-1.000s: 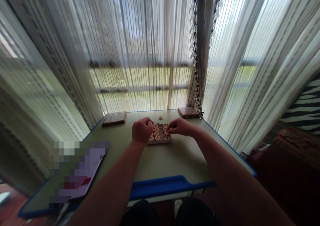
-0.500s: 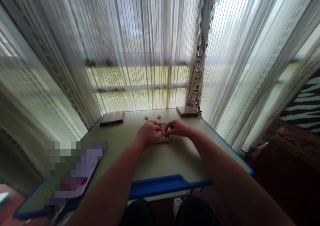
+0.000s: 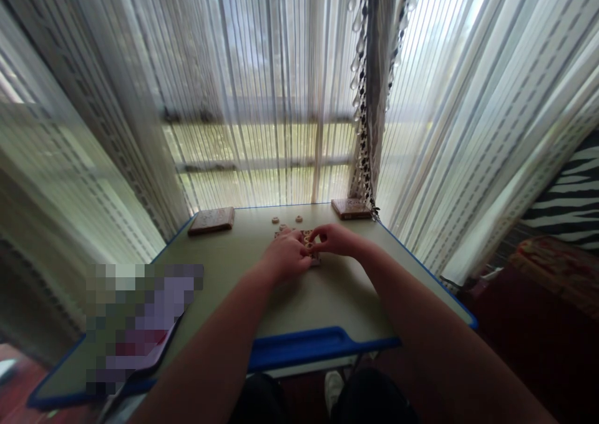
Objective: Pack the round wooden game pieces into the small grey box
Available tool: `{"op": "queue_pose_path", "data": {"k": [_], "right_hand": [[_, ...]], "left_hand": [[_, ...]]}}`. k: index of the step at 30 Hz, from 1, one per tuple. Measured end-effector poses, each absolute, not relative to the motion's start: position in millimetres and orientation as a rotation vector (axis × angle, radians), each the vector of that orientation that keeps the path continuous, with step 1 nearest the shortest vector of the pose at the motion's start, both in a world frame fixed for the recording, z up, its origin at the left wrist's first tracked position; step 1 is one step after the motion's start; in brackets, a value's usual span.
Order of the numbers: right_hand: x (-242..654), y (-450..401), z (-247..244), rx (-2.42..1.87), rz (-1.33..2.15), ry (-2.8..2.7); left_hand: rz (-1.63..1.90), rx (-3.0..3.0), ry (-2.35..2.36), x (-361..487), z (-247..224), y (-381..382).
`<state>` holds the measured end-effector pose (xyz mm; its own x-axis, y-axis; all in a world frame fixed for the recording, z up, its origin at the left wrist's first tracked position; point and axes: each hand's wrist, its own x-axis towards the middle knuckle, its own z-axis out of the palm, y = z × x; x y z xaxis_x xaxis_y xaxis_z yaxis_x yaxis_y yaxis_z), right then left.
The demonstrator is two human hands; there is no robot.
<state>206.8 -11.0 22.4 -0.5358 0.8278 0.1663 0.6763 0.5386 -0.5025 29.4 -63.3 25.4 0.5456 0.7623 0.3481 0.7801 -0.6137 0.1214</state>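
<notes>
Left hand now covers more box (can't tell whether either hand's fingers grip).

Moving the left hand rightward from the left edge of the box, over its middle and up close to the right hand. Loosening the fist of a second ago into a flatter, longer reach. Covering the left columns of red-marked discs, plainly on show earlier, and most of the near side too. Uncovering a loose disc beyond the box, hidden at first behind the knuckles. Carrying the left forearm slightly rightward.
</notes>
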Motion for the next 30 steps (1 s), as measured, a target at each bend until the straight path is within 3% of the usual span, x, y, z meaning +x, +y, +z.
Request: {"op": "queue_pose_path", "data": {"k": [30], "right_hand": [[208.5,-10.0,23.7,-1.264,0.51,-2.404]], "left_hand": [[-0.49,-2.553,-1.482,31.4,25.0,-58.2]]}}
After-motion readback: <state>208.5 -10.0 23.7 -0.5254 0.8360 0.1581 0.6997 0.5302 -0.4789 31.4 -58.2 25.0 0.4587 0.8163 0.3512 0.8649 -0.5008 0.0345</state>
